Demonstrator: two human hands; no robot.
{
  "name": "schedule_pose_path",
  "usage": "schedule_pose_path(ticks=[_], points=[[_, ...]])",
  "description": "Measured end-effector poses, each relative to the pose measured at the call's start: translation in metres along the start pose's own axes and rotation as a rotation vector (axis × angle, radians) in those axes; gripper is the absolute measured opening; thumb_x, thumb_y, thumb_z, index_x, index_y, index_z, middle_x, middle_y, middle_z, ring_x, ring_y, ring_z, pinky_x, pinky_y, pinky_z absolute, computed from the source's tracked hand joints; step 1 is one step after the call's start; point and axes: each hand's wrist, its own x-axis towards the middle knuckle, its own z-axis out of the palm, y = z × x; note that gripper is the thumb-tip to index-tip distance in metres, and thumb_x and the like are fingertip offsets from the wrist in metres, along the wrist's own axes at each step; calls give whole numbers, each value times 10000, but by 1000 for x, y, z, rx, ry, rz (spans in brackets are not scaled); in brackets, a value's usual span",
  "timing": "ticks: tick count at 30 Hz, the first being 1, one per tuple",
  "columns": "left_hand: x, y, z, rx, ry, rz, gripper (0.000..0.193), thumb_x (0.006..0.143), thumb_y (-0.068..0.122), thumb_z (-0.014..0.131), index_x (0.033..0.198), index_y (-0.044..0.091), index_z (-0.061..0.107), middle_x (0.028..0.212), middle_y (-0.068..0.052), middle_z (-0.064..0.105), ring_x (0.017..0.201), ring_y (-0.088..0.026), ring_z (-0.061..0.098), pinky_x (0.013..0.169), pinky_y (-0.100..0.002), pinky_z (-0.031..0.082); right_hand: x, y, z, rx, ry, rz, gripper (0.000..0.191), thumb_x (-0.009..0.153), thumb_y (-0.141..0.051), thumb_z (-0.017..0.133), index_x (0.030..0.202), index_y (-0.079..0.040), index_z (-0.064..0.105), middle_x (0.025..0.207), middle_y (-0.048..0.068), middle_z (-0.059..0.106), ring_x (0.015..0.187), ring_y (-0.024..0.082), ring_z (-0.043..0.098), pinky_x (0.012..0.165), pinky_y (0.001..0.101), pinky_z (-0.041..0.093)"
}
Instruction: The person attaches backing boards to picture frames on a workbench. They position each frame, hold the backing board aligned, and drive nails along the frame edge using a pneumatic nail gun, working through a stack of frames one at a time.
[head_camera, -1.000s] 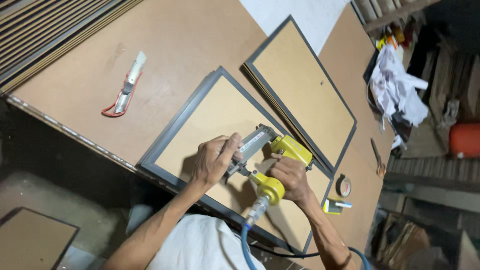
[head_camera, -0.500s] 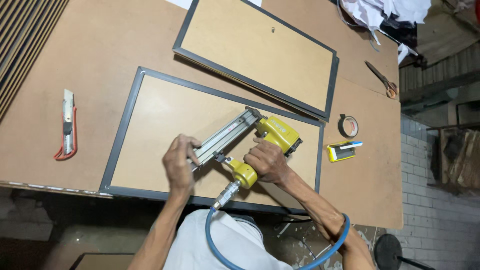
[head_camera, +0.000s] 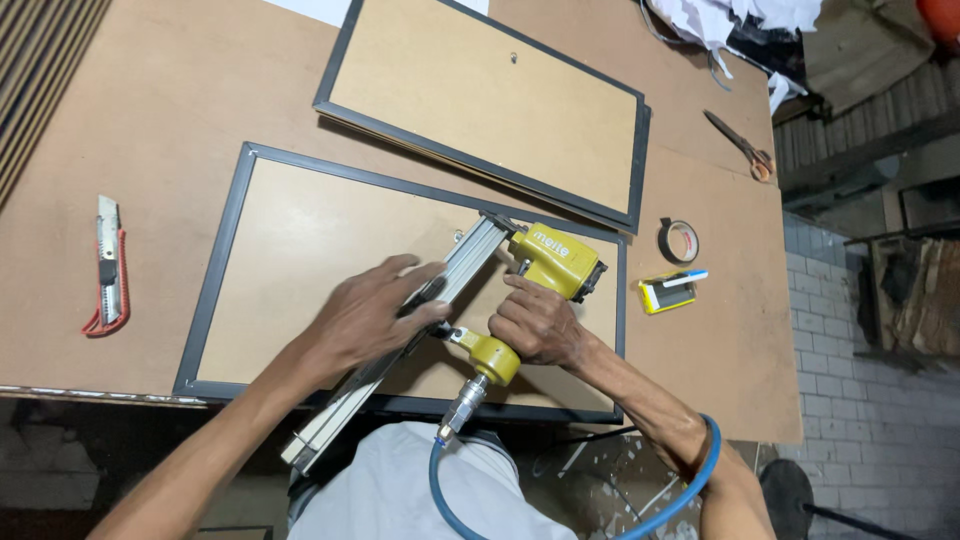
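Observation:
A yellow pneumatic staple gun (head_camera: 556, 260) lies over a dark-framed picture frame (head_camera: 226, 235), which rests back side up with a brown backing board. My right hand (head_camera: 537, 322) grips the gun's handle. My left hand (head_camera: 368, 312) rests on the gun's long silver magazine (head_camera: 470, 262), whose rail is pulled out toward me past the table's edge. A blue air hose (head_camera: 447, 497) runs from the handle's base down and around my right forearm.
A second dark frame (head_camera: 640, 160) lies back side up farther off. A red utility knife (head_camera: 108, 265) is at the left. A tape roll (head_camera: 678, 240), a small yellow box (head_camera: 667, 292) and scissors (head_camera: 740, 145) lie at the right. Crumpled paper sits at the top right.
My left hand has slid the silver magazine rail out toward me, so it now sticks past the table's near edge. The view has tilted and come closer.

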Motion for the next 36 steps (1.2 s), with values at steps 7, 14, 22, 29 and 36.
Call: schedule_pose_path(ticks=[7,14,22,29,36], points=[[36,18,31,138,-147,21,732,879,488,687,1419,28,503,917,-254,653,706,-379,714,606,-476,601,0,-3,-16,-56,-30,0,163,793,-182,717,743,-104,583,656,33,540,701,203,657,1002,458,581],[24,13,45,111,-134,-16,679,896,518,685,1331,13,554,882,-229,628,666,-370,707,576,-477,587,-2,-7,-17,40,-44,1,133,798,-177,703,762,-100,601,663,31,529,701,208,653,1005,463,577],[35,25,32,42,-202,-134,778,874,597,645,1446,94,482,956,-227,628,742,-377,726,624,-483,588,7,-5,-14,5,-32,-22,178,788,-215,739,777,-89,614,691,55,598,754,238,694,1003,472,571],[-33,-5,-9,-186,-68,-192,714,910,547,526,1542,220,475,1341,-153,637,1072,-311,714,877,-486,565,1,-5,-22,-17,-58,29,163,812,-174,738,759,-105,601,676,37,586,729,205,684,1016,472,580],[-124,-17,25,-791,520,-338,640,1060,474,364,1065,-42,742,990,-225,791,955,-313,782,888,-476,600,0,1,-33,-27,-50,66,157,755,-174,734,777,-81,608,670,48,564,717,230,666,987,462,588]])
